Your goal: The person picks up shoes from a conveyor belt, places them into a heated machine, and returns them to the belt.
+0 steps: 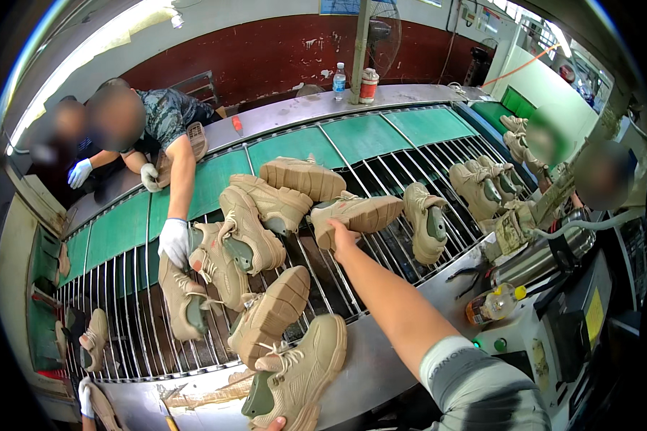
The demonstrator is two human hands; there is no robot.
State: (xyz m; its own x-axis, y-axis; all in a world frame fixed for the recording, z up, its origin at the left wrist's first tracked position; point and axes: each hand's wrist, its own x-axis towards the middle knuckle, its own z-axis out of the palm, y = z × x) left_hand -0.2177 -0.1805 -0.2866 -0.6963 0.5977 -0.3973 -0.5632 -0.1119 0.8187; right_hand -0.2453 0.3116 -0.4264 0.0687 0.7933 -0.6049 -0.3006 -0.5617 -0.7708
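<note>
Reaching over the metal rack, my right hand (pixel 343 238) grips a tan sneaker (pixel 359 213) that lies tilted, its chunky sole partly toward me. At the lower edge, my left hand (pixel 276 424) shows only fingertips, closed around the low end of another tan sneaker (pixel 305 373). That shoe has pale laces and a green insert in its opening. Just beyond it rests a sneaker (pixel 273 312) turned sole outward. Several more tan sneakers (pixel 255 230) lie piled between my hands and the far side. A co-worker's white-gloved hand (pixel 174 243) touches a sneaker (pixel 180 298) left of the pile.
The rack's metal bars (pixel 140 323) run over a green conveyor surface (pixel 295 149). Several sneakers (pixel 474 187) stand at the right. A yellow-capped bottle (pixel 496 303) and a steel flask (pixel 535 266) are near my right arm. Across the line, a co-worker (pixel 176 108) leans in.
</note>
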